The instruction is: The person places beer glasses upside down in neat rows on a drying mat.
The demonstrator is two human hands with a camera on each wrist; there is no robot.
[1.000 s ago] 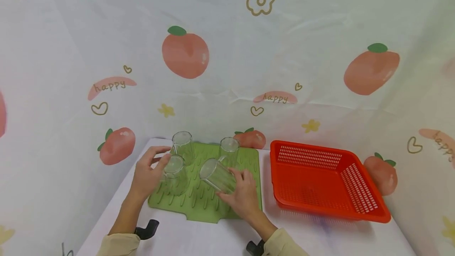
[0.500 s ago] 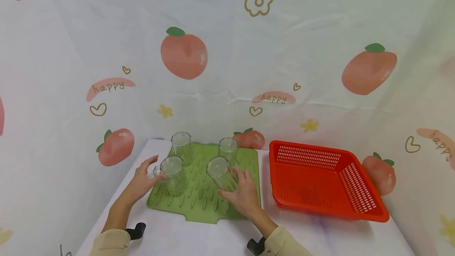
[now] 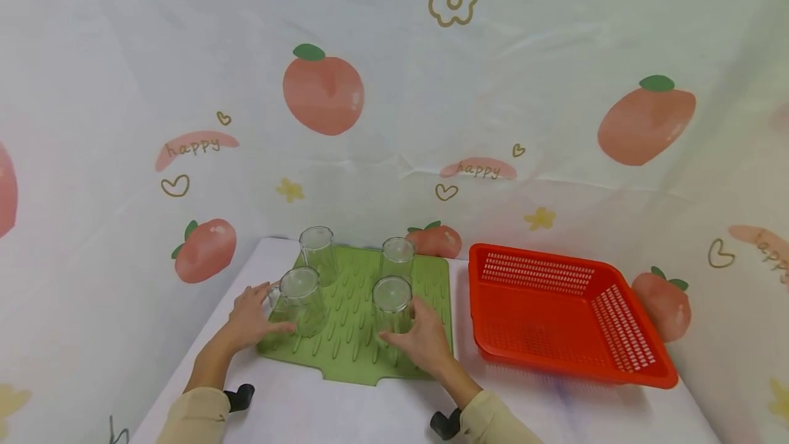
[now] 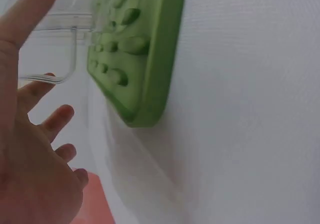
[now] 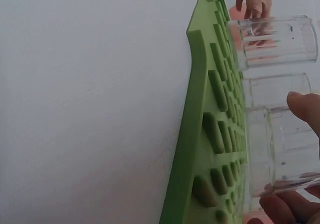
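A green drying mat (image 3: 350,370) bears several clear glass mugs. My right hand (image 3: 425,338) grips the front-right glass mug (image 3: 392,297) from its right side. In the right wrist view, thumb and fingers lie on opposite sides of that mug's wall, and its base end is right at the mat's bumps. The front-left mug (image 3: 306,310) stands upright, its handle (image 4: 73,54) turned to the left. Around that handle side my left hand (image 3: 248,318) is spread, thumb and fingers apart. Behind stand the back-left mug (image 3: 318,252) and the back-right mug (image 3: 398,257).
A red plastic basket (image 3: 573,375) with slotted walls stands right of the mat on the white table (image 3: 345,413). A white cloth (image 3: 394,88) printed with fruit hangs behind and at the sides. Both wrists carry black mounts (image 3: 240,397).
The tilted mug in my right hand has come upright and down onto the front right of the mat. My left hand has drawn back and lowered beside the front-left mug.
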